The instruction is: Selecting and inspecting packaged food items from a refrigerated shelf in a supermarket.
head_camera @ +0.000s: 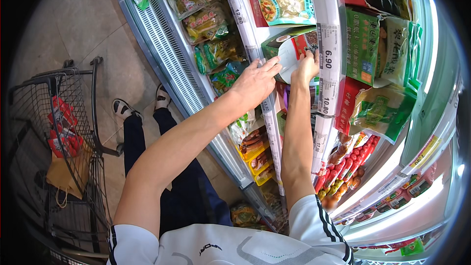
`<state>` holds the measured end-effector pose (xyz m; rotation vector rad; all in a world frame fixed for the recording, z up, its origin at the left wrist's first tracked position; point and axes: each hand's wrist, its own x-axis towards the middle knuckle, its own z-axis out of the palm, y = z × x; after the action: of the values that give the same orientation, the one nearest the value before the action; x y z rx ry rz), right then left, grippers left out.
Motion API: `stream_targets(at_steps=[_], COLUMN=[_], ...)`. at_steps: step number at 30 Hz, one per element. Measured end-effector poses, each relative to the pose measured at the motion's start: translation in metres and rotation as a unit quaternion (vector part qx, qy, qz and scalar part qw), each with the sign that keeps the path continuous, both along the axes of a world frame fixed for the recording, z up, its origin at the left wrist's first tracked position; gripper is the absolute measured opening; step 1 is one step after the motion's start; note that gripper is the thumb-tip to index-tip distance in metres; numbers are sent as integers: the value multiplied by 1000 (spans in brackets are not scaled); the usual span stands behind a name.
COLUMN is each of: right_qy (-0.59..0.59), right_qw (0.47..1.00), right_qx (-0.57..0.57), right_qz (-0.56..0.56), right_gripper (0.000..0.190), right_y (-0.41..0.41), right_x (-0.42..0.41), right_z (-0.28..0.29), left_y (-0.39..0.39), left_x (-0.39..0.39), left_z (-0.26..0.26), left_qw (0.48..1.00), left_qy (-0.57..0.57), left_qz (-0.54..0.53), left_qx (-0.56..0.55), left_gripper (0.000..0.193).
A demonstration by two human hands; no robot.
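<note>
On a middle shelf of the refrigerated display stands a cardboard display box (pixel 289 57) with a green printed side and a pale, bare inside. My left hand (pixel 259 81) rests its fingertips on the box's near edge, fingers apart, thumb by the shelf's price strip (pixel 237 11). At the box's other side is my right hand (pixel 306 67), its fingers bent beside a red-edged food packet (pixel 306 42). Whether those fingers grip the packet or the box wall cannot be told, as the upper price strip (pixel 325 40) stands close by.
A teal-edged vacuum pack (pixel 285 0) sits in the adjoining box. Bagged pickles (pixel 206 22) fill the lower shelf; green packs (pixel 390 48) and red sausages (pixel 353 162) fill the upper one. A wire shopping cart (pixel 79 92) holding red packages (pixel 64 129) and a paper bag (pixel 70 173) stands left.
</note>
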<state>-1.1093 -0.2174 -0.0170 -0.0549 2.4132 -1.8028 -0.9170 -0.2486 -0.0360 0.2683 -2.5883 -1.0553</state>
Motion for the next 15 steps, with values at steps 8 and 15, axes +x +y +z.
stream_targets(at_steps=[8,15], right_qy=[-102,290], right_qw=[994,899], right_qx=[-21,194], right_qz=[12,262], right_gripper=[57,30], right_y=[4,43], right_x=[19,142], right_z=[-16,18], left_y=[-2,31], left_x=[17,93], left_z=[-6,3], left_qw=[999,960], left_qy=[-13,165], left_qz=[22,169], left_qx=[-31,153], left_gripper=[15,22])
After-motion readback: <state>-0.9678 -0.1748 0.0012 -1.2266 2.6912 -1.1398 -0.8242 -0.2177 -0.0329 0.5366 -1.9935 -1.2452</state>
